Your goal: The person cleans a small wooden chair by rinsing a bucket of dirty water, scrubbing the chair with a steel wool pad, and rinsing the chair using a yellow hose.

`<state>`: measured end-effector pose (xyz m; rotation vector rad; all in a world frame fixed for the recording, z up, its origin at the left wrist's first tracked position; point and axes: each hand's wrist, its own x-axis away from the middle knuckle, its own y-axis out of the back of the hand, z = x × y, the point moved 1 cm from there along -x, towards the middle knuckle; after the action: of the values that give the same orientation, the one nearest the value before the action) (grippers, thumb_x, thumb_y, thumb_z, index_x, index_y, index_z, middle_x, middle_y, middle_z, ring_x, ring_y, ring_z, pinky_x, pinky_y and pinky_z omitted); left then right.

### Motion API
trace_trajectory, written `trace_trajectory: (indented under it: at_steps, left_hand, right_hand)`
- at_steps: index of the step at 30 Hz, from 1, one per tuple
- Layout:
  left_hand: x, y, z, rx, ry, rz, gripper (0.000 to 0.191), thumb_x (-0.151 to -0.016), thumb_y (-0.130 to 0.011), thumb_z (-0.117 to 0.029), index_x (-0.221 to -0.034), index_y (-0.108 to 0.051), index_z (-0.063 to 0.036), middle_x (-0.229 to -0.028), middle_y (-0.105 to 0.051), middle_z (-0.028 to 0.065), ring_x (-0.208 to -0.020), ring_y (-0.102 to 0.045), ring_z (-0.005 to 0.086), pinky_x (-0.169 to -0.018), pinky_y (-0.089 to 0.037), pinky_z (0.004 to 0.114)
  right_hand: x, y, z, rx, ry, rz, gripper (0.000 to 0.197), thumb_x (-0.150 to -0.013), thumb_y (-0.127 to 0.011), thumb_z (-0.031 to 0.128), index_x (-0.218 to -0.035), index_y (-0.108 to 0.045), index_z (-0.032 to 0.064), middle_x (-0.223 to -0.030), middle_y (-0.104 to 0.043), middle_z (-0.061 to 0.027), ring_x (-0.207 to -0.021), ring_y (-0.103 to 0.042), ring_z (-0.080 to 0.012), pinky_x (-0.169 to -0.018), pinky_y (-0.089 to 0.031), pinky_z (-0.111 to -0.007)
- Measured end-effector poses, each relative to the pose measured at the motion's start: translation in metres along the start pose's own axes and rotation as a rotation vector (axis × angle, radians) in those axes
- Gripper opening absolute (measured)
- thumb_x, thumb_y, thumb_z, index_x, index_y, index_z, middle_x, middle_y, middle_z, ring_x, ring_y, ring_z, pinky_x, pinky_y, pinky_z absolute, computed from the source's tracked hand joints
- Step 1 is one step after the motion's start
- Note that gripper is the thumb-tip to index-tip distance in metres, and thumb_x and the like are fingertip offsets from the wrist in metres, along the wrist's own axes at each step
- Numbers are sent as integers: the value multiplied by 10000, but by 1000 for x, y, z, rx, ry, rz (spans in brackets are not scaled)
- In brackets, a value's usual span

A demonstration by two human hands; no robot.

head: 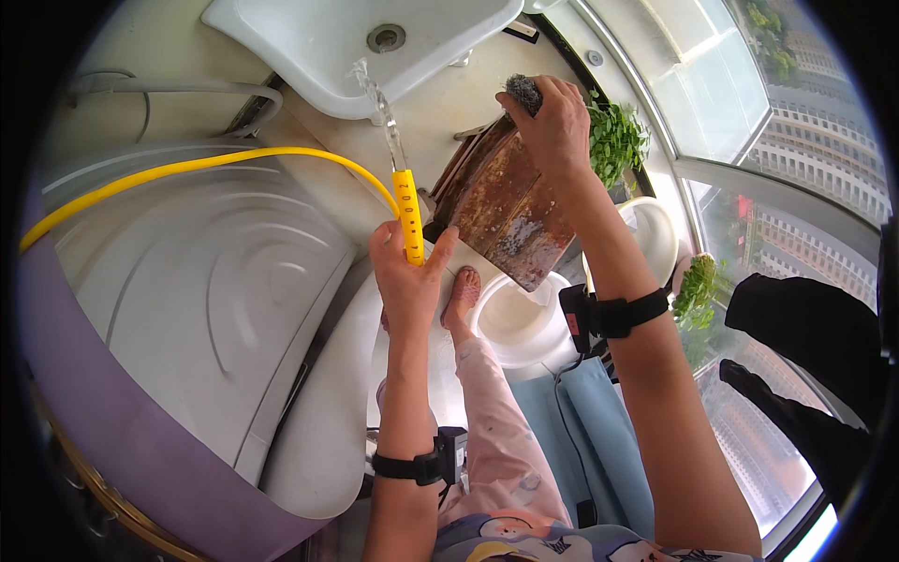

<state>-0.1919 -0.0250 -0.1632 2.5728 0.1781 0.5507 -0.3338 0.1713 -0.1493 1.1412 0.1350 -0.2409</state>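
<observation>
My left hand grips a yellow hose near its end, and water streams from its mouth toward the white washbasin. A grey metal scouring pad is held between the thumb and fingers of my right hand. Below that hand lies a tilted wooden board, worn reddish brown with pale, scuffed patches; it may be the top of a small stool or table. The pad is above the board's far corner. My right forearm hides part of the board's right side.
White round buckets stand below the board and to its right. Potted green plants line the window side. A white appliance lid or panel fills the left. A blue cloth or mat is beside my leg, and dark cloth hangs at far right.
</observation>
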Motion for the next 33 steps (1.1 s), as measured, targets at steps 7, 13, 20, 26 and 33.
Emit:
trace_trajectory:
  at_steps: [7,13,20,26,33]
  left_hand:
    - [-9,-5,-25,207,255,84,344,-863,-664,-263,-1100,-658,-14,-890,-701,110,-794,-661,180,-728,-497,288]
    - [-15,-8,-10,84,268,85,363,-852,-673,-279,-1112,-656,-27,-901,-698,107,-778,-660,194,-712,-495,299]
    - [-12,-12,-18,168,245,68,382,-844,-677,-334,-1055,-678,-16,-804,-686,139,-737,-658,238,-672,-490,321]
    - [-5,-18,-11,63,150,4,365,-867,-666,-285,-1095,-657,0,-819,-693,51,-678,-611,128,-623,-470,265]
    - [-6,-14,-23,82,220,84,402,-867,-660,-332,-1095,-657,-1,-791,-691,89,-682,-616,133,-632,-475,275]
  right_hand:
    - [-36,-12,-15,-9,21,158,343,-814,-667,336,-746,-609,5,-750,-635,-183,-690,-609,-367,-652,-486,-450]
    - [-46,-6,-44,-327,-601,262,436,-827,-623,417,-741,-664,-9,-740,-649,-208,-730,-645,-369,-690,-507,-428]
    - [-33,-15,-6,-91,-192,134,299,-792,-687,287,-721,-609,7,-730,-640,-194,-682,-617,-387,-657,-492,-457]
    - [-51,-4,-22,-198,-535,126,391,-835,-638,371,-771,-657,-15,-718,-647,-216,-727,-637,-399,-687,-501,-456]
    - [-50,-12,-4,85,-388,257,357,-826,-649,353,-811,-644,-4,-884,-658,-198,-797,-636,-386,-737,-503,-444]
